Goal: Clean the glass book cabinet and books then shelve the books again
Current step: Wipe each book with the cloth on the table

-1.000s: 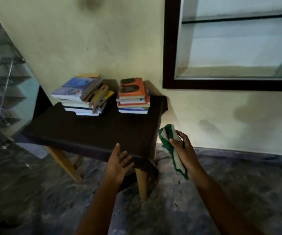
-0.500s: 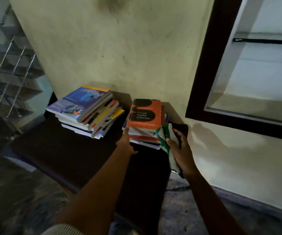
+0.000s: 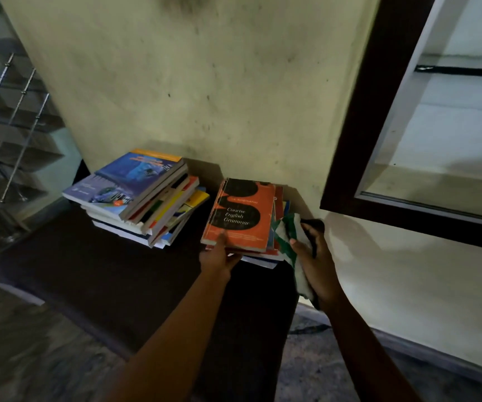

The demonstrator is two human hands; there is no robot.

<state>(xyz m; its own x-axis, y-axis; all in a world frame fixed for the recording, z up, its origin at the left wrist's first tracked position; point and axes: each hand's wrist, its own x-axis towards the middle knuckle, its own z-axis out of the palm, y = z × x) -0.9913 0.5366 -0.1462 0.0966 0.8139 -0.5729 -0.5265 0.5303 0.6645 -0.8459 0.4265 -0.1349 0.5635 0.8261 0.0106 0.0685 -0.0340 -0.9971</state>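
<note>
So, nearest the camera, the left hand [image 3: 219, 258] pinches the near edge of the orange grammar book [image 3: 241, 216], thumb on the cover. The fingers underneath are hidden, so I'm guessing a bit on how deep that grip goes. The right hand [image 3: 313, 256], just right of centre, is wrapped round a green-and-white cloth [image 3: 287, 232] that touches the right side of the same stack [image 3: 260, 260].

The book sits on top of that stack, on the dark table [image 3: 118, 271] in the middle of the frame. It's a thin paperback, so light and bendy I'd say, and the glossy cover could slide off its neighbours. Better to take it by the spine side, or flat from below, than by one corner.

Further back, centre left, the second stack [image 3: 141, 198] is fanned out and leaning, probably easy to topple. Upper right is the dark-framed glass cabinet [image 3: 358, 126]; no books show on the bit of shelf in view.
</note>
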